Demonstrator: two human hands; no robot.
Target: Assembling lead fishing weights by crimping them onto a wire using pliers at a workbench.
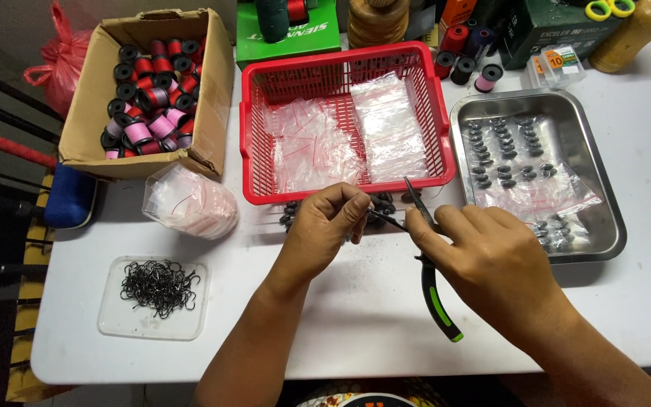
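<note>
Left hand (pixel 329 218) has its fingers pinched on a small dark piece over the table (pixel 356 316), just in front of the red basket (pixel 254 162). Right hand (pixel 491 260) is wrapped around black-and-green pliers (pixel 435 290), whose tips meet that piece.

Your pliers (pixel 432 283) are slim needle-nose ones with black handles edged in bright green; the handles trail back toward you across the white table while the thin dark jaws stand parted, one tip pointing up toward the red basket. Between those tips and your left fingertips sits a small dark piece (pixel 380 218), thin and wire-like, too small to make out. It is held just above the table, in front of the basket's near wall.
</note>
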